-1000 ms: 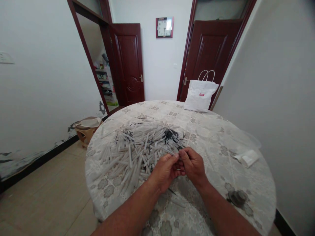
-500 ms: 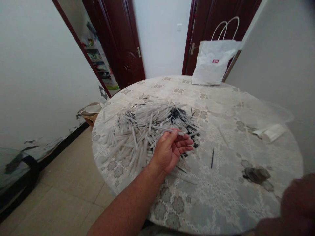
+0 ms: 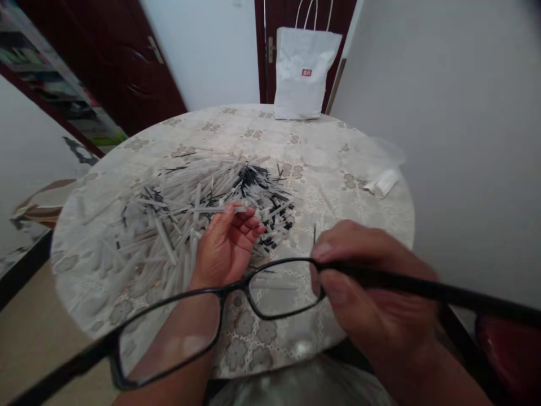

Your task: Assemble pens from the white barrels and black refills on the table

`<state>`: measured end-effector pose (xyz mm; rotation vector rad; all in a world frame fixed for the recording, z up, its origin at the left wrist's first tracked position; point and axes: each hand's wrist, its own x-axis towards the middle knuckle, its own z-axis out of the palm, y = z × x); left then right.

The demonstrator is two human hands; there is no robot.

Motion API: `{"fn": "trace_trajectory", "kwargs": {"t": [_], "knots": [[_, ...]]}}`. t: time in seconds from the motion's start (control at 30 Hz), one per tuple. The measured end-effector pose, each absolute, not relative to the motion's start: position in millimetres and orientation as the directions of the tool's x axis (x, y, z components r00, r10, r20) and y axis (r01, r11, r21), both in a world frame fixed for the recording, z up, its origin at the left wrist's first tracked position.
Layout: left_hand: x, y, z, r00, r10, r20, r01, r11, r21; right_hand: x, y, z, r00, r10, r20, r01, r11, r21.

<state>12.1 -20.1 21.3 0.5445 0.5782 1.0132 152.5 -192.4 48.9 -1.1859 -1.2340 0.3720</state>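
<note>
Black-framed eyeglasses [image 3: 235, 286] are held close to the camera by my right hand [image 3: 372, 254], thumb and fingers pinched at the hinge. The glasses are opened out, and their lenses overlap my left forearm and the table. Over the pile, my left hand [image 3: 228, 245] is palm up, with a thin translucent white tube [image 3: 207, 210] between thumb and forefinger; its other fingers are loosely curled. Beneath and beyond it spreads a heap of whitish tubes [image 3: 169, 228], mixed with thin black pieces [image 3: 253, 176]. A dark thin stick [image 3: 314, 232] shows just beyond my right fingertips.
A round table with a patterned cloth [image 3: 236, 127] carries everything. A white paper bag [image 3: 302, 90] stands at its far edge. A white crumpled packet [image 3: 384, 183] and clear plastic lie at the right. Dark red doors and walls surround the table.
My right hand has come up from the lower right with the eyeglasses. The view has turned right, shifting the table leftward. My left hand still pinches the tube.
</note>
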Motion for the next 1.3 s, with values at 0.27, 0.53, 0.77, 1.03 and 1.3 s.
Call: {"fn": "trace_trajectory", "kwargs": {"t": [0.27,0.53,0.77,1.03,1.3], "knots": [[12,-13,19,0.305,0.927,-0.219,-0.647,0.371,0.666,198,-154,30,0.617,0.669,0.414,0.482,0.094,-0.871],[11,-10,15,0.299,0.931,-0.210,-0.649,0.359,0.671,327,-169,7,0.875,0.282,0.393,0.461,-0.243,-0.853],[11,-11,14,0.331,0.919,-0.214,-0.614,0.382,0.691,405,-185,-51,0.944,0.328,0.047,0.240,-0.580,-0.779],[11,-13,12,0.372,0.903,-0.216,-0.572,0.406,0.713,434,-197,-56,0.894,0.439,-0.092,0.315,-0.760,-0.569],[13,-13,12,0.362,0.916,-0.171,-0.551,0.359,0.753,422,-184,-44,0.883,0.464,0.068,0.457,-0.817,-0.352]]}}
